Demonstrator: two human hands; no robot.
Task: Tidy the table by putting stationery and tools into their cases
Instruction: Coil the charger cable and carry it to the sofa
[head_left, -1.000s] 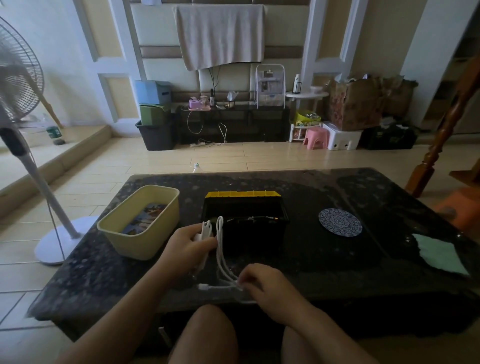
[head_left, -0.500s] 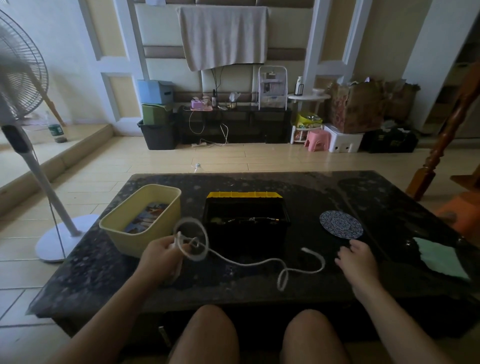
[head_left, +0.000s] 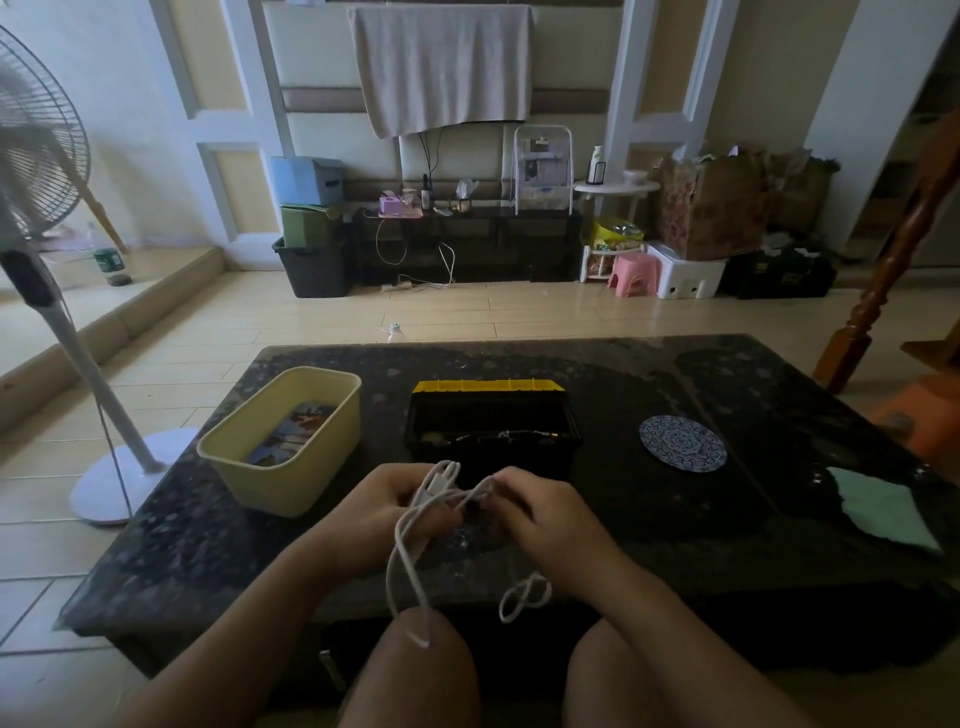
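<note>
Counts, placed off the toolbox:

- One black plastic toolbox with yellow lid (head_left: 493, 457).
- One pale yellow rectangular plastic tub (head_left: 291, 483), left of toolbox.
- One round blue patterned coaster (head_left: 682, 442), right of toolbox.
- One mint green cloth (head_left: 878, 512), further right.
- One thin white cable (head_left: 410, 540), in front of toolbox.
- Two bare hands, also in front: left hand (head_left: 384, 512), right hand (head_left: 540, 512).
- One dark speckled stone table (head_left: 649, 519) under toolbox.
- One white standing fan (head_left: 36, 171), far left.
- One pink plastic stool (head_left: 632, 273), well behind.
</note>
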